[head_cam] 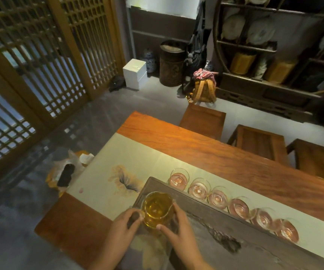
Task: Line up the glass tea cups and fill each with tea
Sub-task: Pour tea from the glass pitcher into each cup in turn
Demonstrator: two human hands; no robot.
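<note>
Several small glass tea cups (pixel 217 197) stand in a row along the far edge of the dark stone tea tray (pixel 202 209), running from upper left to lower right. All look pinkish and hold no amber tea. A glass pitcher (pixel 157 209) of amber tea sits at the tray's near left corner. My left hand (pixel 125 225) grips its handle side. My right hand (pixel 176 228) wraps the pitcher's right side, thumb on the front.
The tray lies on a pale runner (pixel 118 166) with a painted flower, on a long wooden table (pixel 235 152). Wooden stools (pixel 258 141) stand along the far side. Bags lie on the floor (pixel 65 172) to the left.
</note>
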